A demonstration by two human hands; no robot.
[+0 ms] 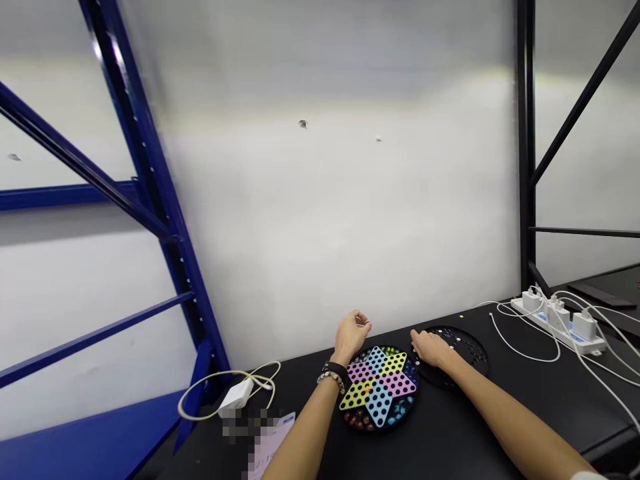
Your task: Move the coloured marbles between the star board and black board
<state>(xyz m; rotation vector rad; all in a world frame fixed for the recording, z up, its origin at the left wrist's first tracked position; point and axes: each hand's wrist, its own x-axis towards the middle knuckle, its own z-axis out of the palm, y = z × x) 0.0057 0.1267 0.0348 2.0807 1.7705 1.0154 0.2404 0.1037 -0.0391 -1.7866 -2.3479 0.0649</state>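
Note:
A round Chinese checkers board (380, 379) with a pink, yellow and blue star lies on the black table. Dark red, blue and green marbles sit in the pockets around the star, and an orange one rests on it. My left hand (351, 337) is raised by the board's far left edge, fingers loosely curled with a gap at the thumb; nothing shows in it. Over the left rim of a round black perforated tray (473, 353), my right hand (431, 348) has its fingers bent together. Their tips are partly hidden. Some white and blue pieces show in the tray.
A white power strip (560, 327) with plugs and loose cables lies on the right. To the left are a white adapter (237, 397) with a coiled cord and a pink sheet (273, 443). A blue rack (170, 200) stands left; a white wall rises behind.

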